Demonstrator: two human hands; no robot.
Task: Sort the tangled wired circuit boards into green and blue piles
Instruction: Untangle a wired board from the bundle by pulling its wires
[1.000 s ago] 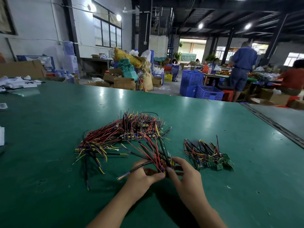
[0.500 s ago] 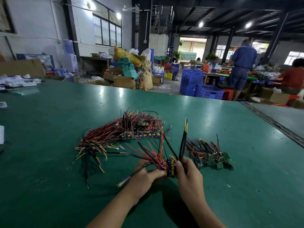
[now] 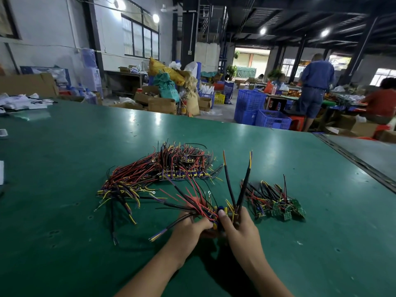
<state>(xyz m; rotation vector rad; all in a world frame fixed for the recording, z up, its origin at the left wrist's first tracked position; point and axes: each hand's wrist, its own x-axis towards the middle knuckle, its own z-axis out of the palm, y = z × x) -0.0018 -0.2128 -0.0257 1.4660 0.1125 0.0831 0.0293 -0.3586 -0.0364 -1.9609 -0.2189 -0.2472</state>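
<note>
A big tangle of red, black and yellow wired boards (image 3: 162,172) lies mid-table, with blue boards in a row along its near side. A smaller pile of green boards (image 3: 276,202) with wires sits to the right. My left hand (image 3: 190,230) grips a clump of wired blue boards (image 3: 218,213) just above the table. My right hand (image 3: 237,226) pinches the same clump from the right, and two black wires (image 3: 237,183) stick up from between its fingers. The boards in the clump are mostly hidden by my fingers.
The green table (image 3: 64,163) stretches far to the left and back; a metal seam (image 3: 360,163) runs along its right side. White papers (image 3: 23,101) lie at the far left corner. Blue crates (image 3: 257,112), boxes and people stand beyond the far edge.
Both hands have lifted the clump slightly off the table. Two black wires have swung upright and now spread apart above my right hand.
</note>
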